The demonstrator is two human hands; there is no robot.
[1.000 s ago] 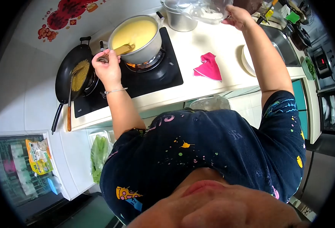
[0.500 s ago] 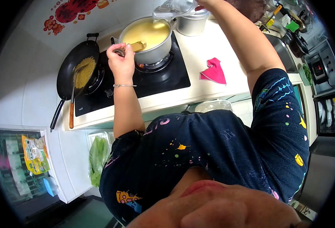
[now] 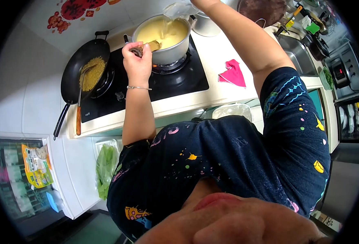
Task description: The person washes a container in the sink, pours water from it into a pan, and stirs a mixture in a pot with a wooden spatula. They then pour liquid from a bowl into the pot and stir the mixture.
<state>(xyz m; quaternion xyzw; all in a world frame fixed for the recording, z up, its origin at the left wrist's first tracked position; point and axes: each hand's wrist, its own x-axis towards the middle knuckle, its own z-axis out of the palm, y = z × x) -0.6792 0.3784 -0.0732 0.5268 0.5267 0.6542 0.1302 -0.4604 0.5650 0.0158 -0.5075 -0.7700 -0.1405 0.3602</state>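
My left hand (image 3: 139, 61) is closed round a wooden spatula (image 3: 152, 46), whose flat end reaches over the near rim of a silver pot (image 3: 170, 55). Pale yellow liquid (image 3: 159, 33) fills much of the pot, which sits on the lit right burner. At the top edge my right hand (image 3: 204, 3) grips a clear container (image 3: 178, 9) tilted over the pot. Clear liquid runs from it into the yellow liquid. The fingers of this hand are partly cut off by the frame.
A black wok (image 3: 72, 73) with yellow grains (image 3: 93, 77) and a wooden-handled turner (image 3: 79, 110) stands on the left burner. A pink cloth (image 3: 233, 74) lies on the counter. Another silver pot (image 3: 206, 26) is behind it, and the sink (image 3: 297, 55) lies right.
Liquid now pours in a wider stream from the clear container, which has tilted further over the pot. The view has shifted a little; my left hand still holds the spatula at the rim.
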